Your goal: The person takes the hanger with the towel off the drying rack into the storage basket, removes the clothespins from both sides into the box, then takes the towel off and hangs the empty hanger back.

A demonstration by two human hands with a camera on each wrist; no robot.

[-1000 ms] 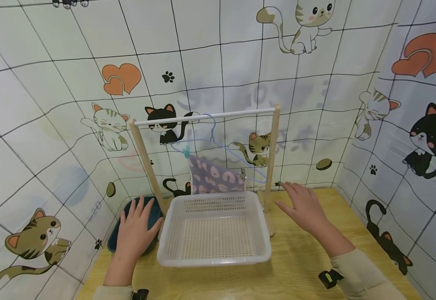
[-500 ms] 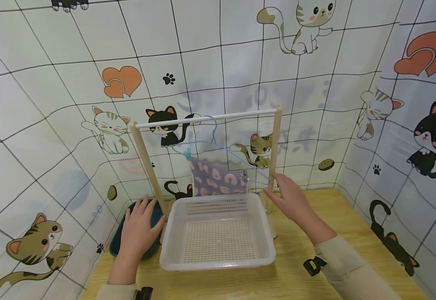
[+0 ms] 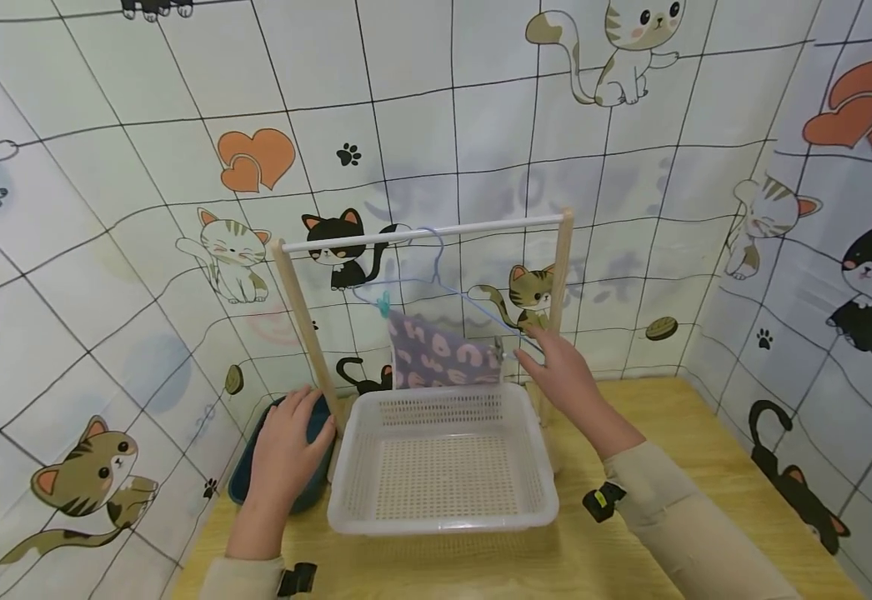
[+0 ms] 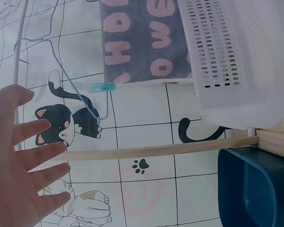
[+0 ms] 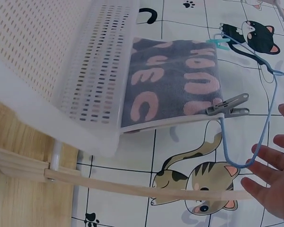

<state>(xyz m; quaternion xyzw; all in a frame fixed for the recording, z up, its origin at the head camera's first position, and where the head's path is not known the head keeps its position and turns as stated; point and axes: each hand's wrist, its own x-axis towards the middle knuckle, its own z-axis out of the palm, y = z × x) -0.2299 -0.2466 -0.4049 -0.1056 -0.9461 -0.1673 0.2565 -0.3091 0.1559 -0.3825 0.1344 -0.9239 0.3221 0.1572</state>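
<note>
A purple-grey towel with pink letters hangs from a blue wire hanger by a teal clothespin and a grey clothespin. The hanger hooks over the white bar of a wooden drying rack. My right hand, fingers spread and loosely bent, is at the hanger's right lower corner, fingertips overlapping the wire in the right wrist view. Over the dark blue bin at left, my left hand holds nothing, its fingers apart and relaxed.
A white perforated plastic basket stands before the rack and hides the towel's lower part. The wooden table meets cat-patterned wall sheets at the back and sides. The rack's right post rises beside my right hand.
My right hand has moved left and inward, from beside the rack past its right post to the hanger's corner. My left hand stays over the bin. The view has shifted slightly.
</note>
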